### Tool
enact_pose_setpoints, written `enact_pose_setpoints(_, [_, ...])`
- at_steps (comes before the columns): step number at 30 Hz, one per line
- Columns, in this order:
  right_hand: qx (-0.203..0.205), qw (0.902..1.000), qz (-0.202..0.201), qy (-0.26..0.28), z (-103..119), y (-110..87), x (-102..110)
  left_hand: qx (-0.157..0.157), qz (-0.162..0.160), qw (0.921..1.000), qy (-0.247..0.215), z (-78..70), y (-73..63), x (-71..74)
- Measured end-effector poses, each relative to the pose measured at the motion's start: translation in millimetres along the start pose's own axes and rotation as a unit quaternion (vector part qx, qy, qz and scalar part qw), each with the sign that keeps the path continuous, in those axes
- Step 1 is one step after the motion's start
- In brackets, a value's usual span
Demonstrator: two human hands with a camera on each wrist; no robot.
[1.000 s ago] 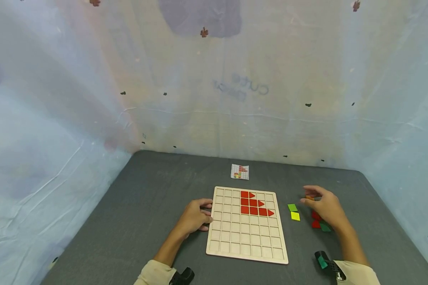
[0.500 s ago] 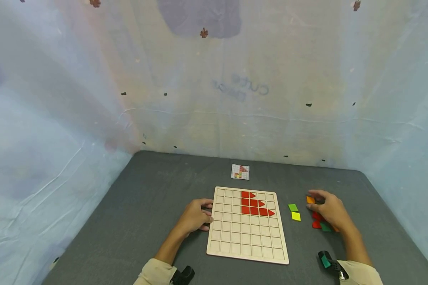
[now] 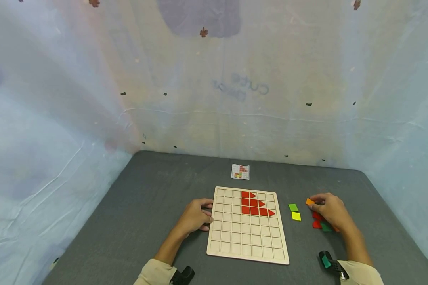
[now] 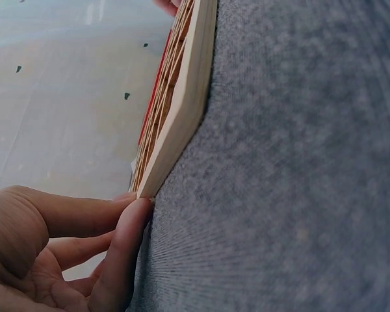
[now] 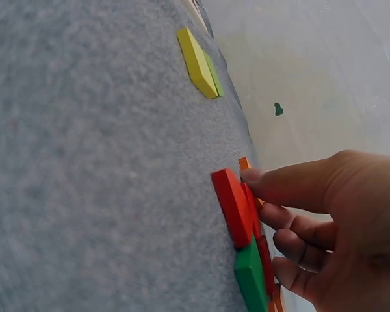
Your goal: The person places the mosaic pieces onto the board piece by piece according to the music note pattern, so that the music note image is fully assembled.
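Note:
My left hand (image 3: 196, 215) grips the left edge of a pale wooden grid board (image 3: 226, 237), thumb and finger meeting at its rim in the left wrist view. Red square and triangle tiles (image 3: 254, 210) fill three rows in the board's upper part. On the right, my right hand (image 3: 331, 209) pinches an orange tile (image 3: 309, 202) between thumb and fingers. Under and beside that hand lie red tiles (image 5: 234, 208), a green tile (image 5: 250, 276) and more orange, partly hidden by the hand.
Between board and right hand lie a light green tile (image 3: 293, 208) and a yellow tile (image 3: 296, 216). Behind the board is a small printed pattern card (image 3: 240, 172). The grey table (image 3: 157, 178) is bordered by a pale sheet (image 3: 214, 130) at the back and sides.
My right hand has shifted slightly right and nearer to me. The orange tile, mostly covered at first, now shows turned at the fingertips. The left hand and board stay put.

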State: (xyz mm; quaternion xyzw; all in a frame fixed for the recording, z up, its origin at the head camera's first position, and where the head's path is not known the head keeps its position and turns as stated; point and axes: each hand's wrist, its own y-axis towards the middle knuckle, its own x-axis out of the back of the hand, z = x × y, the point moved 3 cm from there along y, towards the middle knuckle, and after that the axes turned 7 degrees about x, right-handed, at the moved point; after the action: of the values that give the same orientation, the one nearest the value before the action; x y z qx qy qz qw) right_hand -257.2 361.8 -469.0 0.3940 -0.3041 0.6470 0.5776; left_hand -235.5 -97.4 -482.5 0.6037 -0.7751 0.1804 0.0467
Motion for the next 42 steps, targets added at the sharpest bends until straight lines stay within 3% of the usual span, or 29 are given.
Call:
enact_pose_setpoints(14, [0.032, 0.9990, -0.021, -0.021, 15, -1.1, -2, 0.001, -0.002, 1.0000, 0.004, 0.4, 0.9, 0.1])
enact_pose_setpoints(26, [0.084, 0.9961, -0.023, 0.009, 61, 3.2, -14, 0.001, -0.004, 0.9999, 0.012, 2.2, 1.5, -0.3])
enact_pose_setpoints(42, [0.137, 0.9881, 0.030, 0.063, 118, 5.2, -48, -0.008, -0.006, 0.9999, 0.011, 0.1, -1.8, -0.6])
